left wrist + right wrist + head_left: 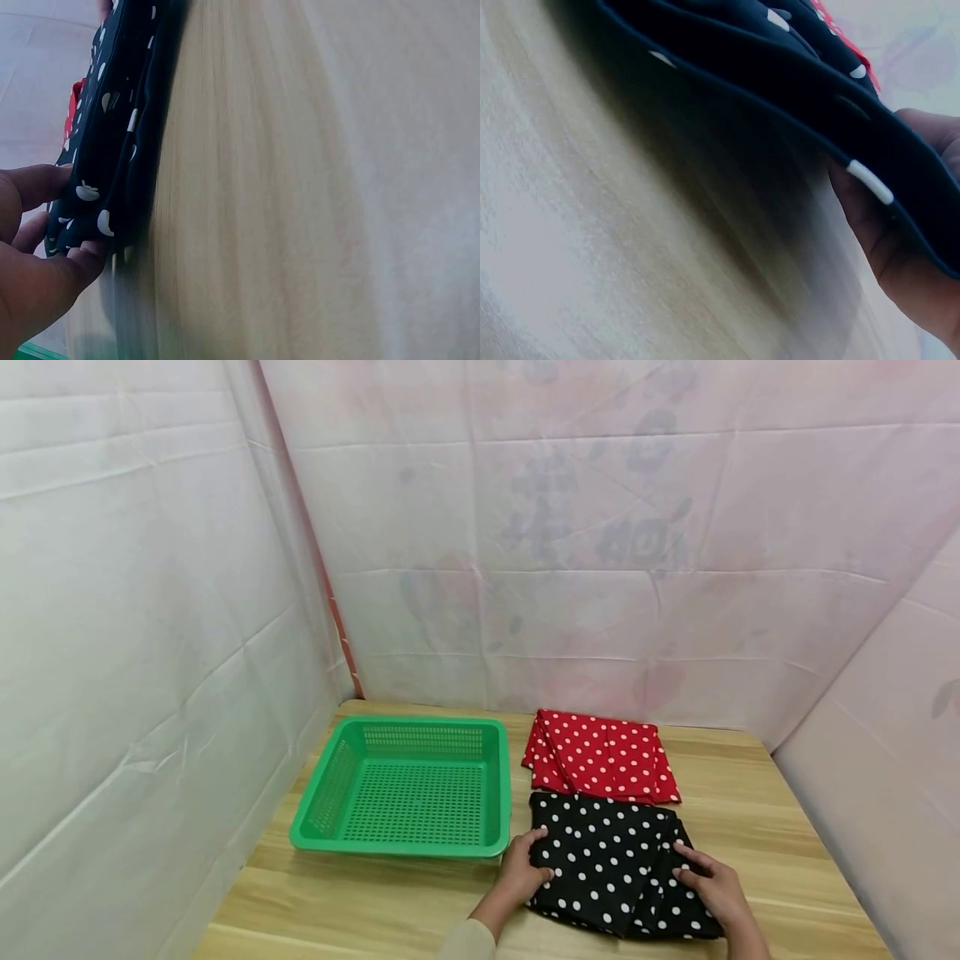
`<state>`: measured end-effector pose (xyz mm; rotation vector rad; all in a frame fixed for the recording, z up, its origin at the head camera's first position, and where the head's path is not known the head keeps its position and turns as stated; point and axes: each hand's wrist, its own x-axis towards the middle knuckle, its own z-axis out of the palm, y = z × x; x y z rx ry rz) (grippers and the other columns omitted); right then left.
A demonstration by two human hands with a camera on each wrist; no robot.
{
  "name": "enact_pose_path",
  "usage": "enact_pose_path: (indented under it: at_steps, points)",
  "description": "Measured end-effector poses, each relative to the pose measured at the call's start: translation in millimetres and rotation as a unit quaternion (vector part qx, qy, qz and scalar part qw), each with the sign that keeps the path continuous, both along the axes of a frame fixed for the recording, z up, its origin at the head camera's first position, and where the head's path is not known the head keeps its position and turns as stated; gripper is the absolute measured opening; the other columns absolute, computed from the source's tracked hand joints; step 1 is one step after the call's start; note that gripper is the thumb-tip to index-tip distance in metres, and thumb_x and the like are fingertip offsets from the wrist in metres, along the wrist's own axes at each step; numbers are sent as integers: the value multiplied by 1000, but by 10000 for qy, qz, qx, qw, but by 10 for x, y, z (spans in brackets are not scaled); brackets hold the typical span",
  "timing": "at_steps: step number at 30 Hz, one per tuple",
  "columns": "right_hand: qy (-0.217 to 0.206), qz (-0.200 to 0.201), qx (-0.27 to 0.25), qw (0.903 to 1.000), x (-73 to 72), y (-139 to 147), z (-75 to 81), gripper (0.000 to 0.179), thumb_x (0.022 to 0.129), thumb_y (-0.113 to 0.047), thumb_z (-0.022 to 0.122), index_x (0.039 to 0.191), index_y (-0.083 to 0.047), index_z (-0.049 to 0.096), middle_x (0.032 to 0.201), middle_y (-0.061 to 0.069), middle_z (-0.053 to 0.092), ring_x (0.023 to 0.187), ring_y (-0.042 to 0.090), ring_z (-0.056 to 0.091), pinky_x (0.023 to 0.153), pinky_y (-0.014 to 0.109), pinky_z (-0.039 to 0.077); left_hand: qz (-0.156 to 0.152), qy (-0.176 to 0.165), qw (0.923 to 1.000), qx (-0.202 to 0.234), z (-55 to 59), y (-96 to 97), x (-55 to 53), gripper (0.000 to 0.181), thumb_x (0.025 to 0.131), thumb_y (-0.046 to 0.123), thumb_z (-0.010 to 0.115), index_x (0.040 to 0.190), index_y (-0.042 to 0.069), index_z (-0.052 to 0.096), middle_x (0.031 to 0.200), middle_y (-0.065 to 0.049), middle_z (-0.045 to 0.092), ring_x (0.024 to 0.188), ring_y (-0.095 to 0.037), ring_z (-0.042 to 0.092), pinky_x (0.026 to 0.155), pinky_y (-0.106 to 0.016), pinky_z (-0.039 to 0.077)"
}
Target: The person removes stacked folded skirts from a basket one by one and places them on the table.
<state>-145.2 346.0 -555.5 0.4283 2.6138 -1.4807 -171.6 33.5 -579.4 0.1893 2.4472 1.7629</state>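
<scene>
A folded black cloth with white polka dots (600,860) lies at the front of the table, with several layers showing along its edge in the left wrist view. My left hand (519,872) grips its left side, fingers and thumb bent about the folded edge (105,172). At the right side, my right hand (718,889) holds the cloth between its digits; part of that hand (907,277) shows below the fabric in the right wrist view. There the near edge (780,97) stands a little off the table. Fingers underneath are partly hidden.
A folded red cloth with white dots (603,760) lies just behind the black one. To the left stands a green plastic basket (495,793) with nothing in it. The wooden table (337,902) is bounded by hanging white sheets (562,527) at the back and sides.
</scene>
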Motion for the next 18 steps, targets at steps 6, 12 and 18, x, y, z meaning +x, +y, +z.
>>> enact_pose_path:
  at_steps: [6, 12, 18]
  points:
    - [4, -116, -92, 9999, -19, -39, -50, 53, 84, -11, 65, 131, 5, 48, 138, 31, 33, 123, 40, 33, 92, 43, 34, -31, -224, 9997, 54, -19, -5, -39, 57, 71, -6, 73, 124, 9, 56, 112, -8, 48, 106, -27, 47, 90, -46, 40]
    - [26, -142, -274, 9995, -9, -134, -65, 51, 85, -8, 63, 132, 6, 46, 139, 31, 31, 125, 41, 30, 97, 49, 30, 79, -330, 9994, 57, -50, -87, -10, 56, 72, -5, 72, 124, 9, 56, 112, -8, 47, 105, -27, 47, 90, -47, 39]
    - [220, -274, 237, 9991, 98, -195, 24, 47, 86, -6, 61, 128, 11, 47, 128, 32, 45, 112, 37, 46, 81, 30, 45, 248, -11, 9995, -179, 13, -170, 121, 54, 68, -1, 71, 119, 7, 60, 115, -8, 51, 108, -29, 48, 92, -48, 39]
